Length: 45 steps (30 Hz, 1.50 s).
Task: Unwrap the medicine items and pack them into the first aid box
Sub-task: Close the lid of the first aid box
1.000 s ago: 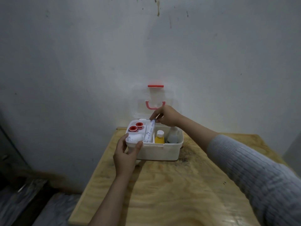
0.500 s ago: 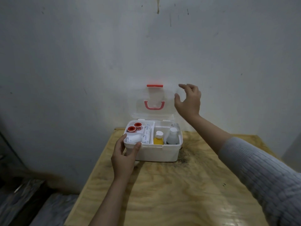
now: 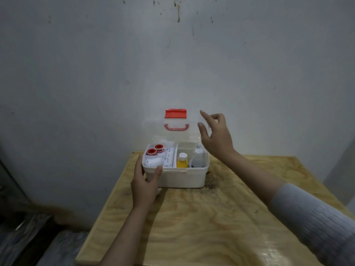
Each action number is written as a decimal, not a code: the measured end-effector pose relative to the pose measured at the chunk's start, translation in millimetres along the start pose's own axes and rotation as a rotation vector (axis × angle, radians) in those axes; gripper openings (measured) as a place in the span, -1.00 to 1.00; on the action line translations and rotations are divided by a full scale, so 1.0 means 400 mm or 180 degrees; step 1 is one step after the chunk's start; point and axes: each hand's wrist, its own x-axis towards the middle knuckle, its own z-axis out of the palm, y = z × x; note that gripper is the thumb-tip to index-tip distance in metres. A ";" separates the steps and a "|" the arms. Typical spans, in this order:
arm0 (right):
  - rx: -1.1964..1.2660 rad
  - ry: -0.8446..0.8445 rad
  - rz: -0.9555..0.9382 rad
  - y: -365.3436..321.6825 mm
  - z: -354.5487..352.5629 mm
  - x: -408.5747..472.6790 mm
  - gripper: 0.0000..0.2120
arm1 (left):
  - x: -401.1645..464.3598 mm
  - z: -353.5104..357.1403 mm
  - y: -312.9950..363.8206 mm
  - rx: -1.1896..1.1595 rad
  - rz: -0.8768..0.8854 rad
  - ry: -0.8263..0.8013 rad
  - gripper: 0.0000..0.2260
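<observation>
First aid box at far end of wooden table, close to wall. Clear lid upright, red latch on top. Inside: two red-capped rolls, yellow bottle, white bottle. Left hand cups box's front-left corner, thumb on rim. Right hand at lid's right edge, fingers half-curled, spread; contact with lid unclear.

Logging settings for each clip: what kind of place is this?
Probably a bare indoor room, not a clinic: a stained plaster wall, a rough plywood table, and only a first aid box on it.
</observation>
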 end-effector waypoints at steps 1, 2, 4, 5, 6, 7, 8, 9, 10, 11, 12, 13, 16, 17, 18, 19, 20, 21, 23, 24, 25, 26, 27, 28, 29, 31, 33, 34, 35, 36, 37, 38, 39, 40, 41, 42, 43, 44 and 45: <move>0.0007 0.0002 -0.0072 -0.006 -0.005 -0.027 -0.61 | 0.000 -0.002 0.000 0.0114 0.0022 -0.0084 -0.36; 0.0018 -0.0013 -0.0140 -0.010 -0.009 -0.057 -0.62 | 0.001 -0.004 0.001 0.0213 0.0039 -0.0166 -0.31; 0.0047 -0.0097 -0.0241 -0.013 -0.016 -0.114 -0.64 | 0.005 -0.009 0.005 0.0356 0.0095 -0.0308 -0.26; 0.0054 -0.0159 -0.0262 -0.011 -0.018 -0.140 -0.64 | 0.006 -0.012 0.008 0.0394 0.0146 -0.0363 -0.25; 0.0062 -0.0224 -0.0257 -0.008 -0.020 -0.165 -0.65 | 0.008 -0.014 0.011 0.0418 0.0212 -0.0404 -0.27; 0.0075 -0.0285 -0.0239 -0.006 -0.022 -0.186 -0.67 | 0.009 -0.016 0.014 0.0444 0.0281 -0.0429 -0.31; 0.0084 -0.0345 -0.0224 -0.003 -0.024 -0.204 -0.68 | 0.010 -0.017 0.015 0.0476 0.0334 -0.0432 -0.37; 0.0071 -0.0409 -0.0217 0.000 -0.027 -0.218 -0.70 | 0.013 -0.017 0.015 0.0494 0.0356 -0.0420 -0.44; 0.0035 -0.0466 -0.0214 0.002 -0.028 -0.227 -0.71 | 0.016 -0.017 0.014 0.0479 0.0346 -0.0400 -0.51; -0.0001 -0.0498 -0.0209 0.002 -0.030 -0.232 -0.72 | 0.020 -0.016 0.014 0.0449 0.0328 -0.0373 -0.57; -0.0013 -0.0504 -0.0198 0.000 -0.031 -0.232 -0.72 | 0.023 -0.015 0.015 0.0419 0.0324 -0.0331 -0.62; 0.0016 -0.0490 -0.0181 -0.003 -0.031 -0.227 -0.73 | 0.025 -0.013 0.017 0.0392 0.0326 -0.0274 -0.66; 0.0235 -0.0396 -0.0137 -0.025 -0.024 -0.197 -0.76 | 0.029 -0.006 0.025 0.0331 0.0277 -0.0102 -0.74; 0.0356 -0.0372 -0.0101 -0.036 -0.019 -0.185 -0.77 | 0.029 -0.005 0.027 0.0321 0.0274 -0.0068 -0.75; 0.0488 -0.0364 -0.0038 -0.046 -0.012 -0.173 -0.78 | 0.029 -0.005 0.028 0.0303 0.0274 -0.0047 -0.75; 0.0595 -0.0379 0.0055 -0.055 -0.004 -0.160 -0.78 | 0.029 -0.006 0.030 0.0267 0.0270 -0.0038 -0.75; 0.0677 -0.0422 0.0187 -0.062 0.005 -0.149 -0.77 | 0.029 -0.008 0.031 0.0225 0.0260 -0.0036 -0.76; 0.0773 -0.0489 0.0367 -0.067 0.013 -0.138 -0.75 | 0.030 -0.010 0.032 0.0192 0.0251 -0.0039 -0.76; 0.1071 -0.0629 0.0796 -0.074 0.027 -0.125 -0.73 | 0.031 -0.016 0.034 0.0172 0.0258 -0.0058 -0.76; 0.1177 -0.0699 0.0947 -0.075 0.032 -0.122 -0.71 | 0.032 -0.017 0.035 0.0166 0.0264 -0.0069 -0.75; 0.1203 -0.0772 0.1011 -0.075 0.035 -0.121 -0.68 | 0.032 -0.019 0.034 0.0156 0.0257 -0.0078 -0.75; 0.1192 -0.0854 0.1016 -0.073 0.037 -0.121 -0.65 | 0.032 -0.018 0.034 0.0146 0.0235 -0.0081 -0.74; 0.1195 -0.0932 0.1000 -0.071 0.036 -0.121 -0.62 | 0.031 -0.017 0.033 0.0140 0.0206 -0.0079 -0.74; 0.1228 -0.1017 0.0989 -0.069 0.032 -0.120 -0.58 | 0.030 -0.016 0.032 0.0139 0.0187 -0.0071 -0.73; 0.1288 -0.1127 0.0984 -0.066 0.025 -0.119 -0.53 | 0.029 -0.015 0.031 0.0146 0.0184 -0.0060 -0.73; 0.1394 -0.1407 0.0952 -0.058 0.012 -0.117 -0.44 | 0.029 -0.013 0.029 0.0151 0.0200 -0.0041 -0.73; 0.1300 -0.1592 0.0871 -0.049 0.006 -0.123 -0.41 | 0.029 -0.013 0.027 0.0119 0.0185 -0.0056 -0.73; 0.1167 -0.1643 0.0809 -0.045 0.007 -0.129 -0.40 | 0.029 -0.013 0.026 0.0104 0.0164 -0.0068 -0.73; 0.1001 -0.1676 0.0721 -0.041 0.010 -0.135 -0.38 | 0.028 -0.013 0.026 0.0093 0.0152 -0.0073 -0.72; 0.0825 -0.1690 0.0605 -0.037 0.014 -0.143 -0.35 | 0.028 -0.013 0.025 0.0091 0.0156 -0.0069 -0.72; 0.0645 -0.1682 0.0475 -0.034 0.020 -0.151 -0.33 | 0.027 -0.012 0.025 0.0096 0.0170 -0.0063 -0.72; 0.0474 -0.1650 0.0339 -0.031 0.026 -0.158 -0.31 | 0.027 -0.012 0.026 0.0105 0.0180 -0.0059 -0.72; 0.0317 -0.1602 0.0212 -0.028 0.030 -0.165 -0.29 | 0.026 -0.012 0.027 0.0113 0.0178 -0.0055 -0.72; 0.0180 -0.1538 0.0100 -0.025 0.035 -0.171 -0.28 | 0.026 -0.011 0.027 0.0116 0.0169 -0.0048 -0.72; 0.0059 -0.1462 -0.0002 -0.024 0.038 -0.177 -0.28 | 0.025 -0.010 0.028 0.0118 0.0163 -0.0038 -0.72; -0.0033 -0.1356 -0.0107 -0.020 0.042 -0.184 -0.29 | 0.024 -0.009 0.027 0.0117 0.0167 -0.0025 -0.72; -0.0106 -0.1260 -0.0211 -0.018 0.045 -0.189 -0.31 | 0.023 -0.008 0.027 0.0114 0.0179 -0.0014 -0.72; -0.0158 -0.1164 -0.0317 -0.016 0.048 -0.194 -0.33 | 0.022 -0.007 0.027 0.0101 0.0197 -0.0004 -0.72; -0.0201 -0.1095 -0.0402 -0.014 0.050 -0.199 -0.35 | 0.021 -0.007 0.028 0.0088 0.0207 -0.0003 -0.73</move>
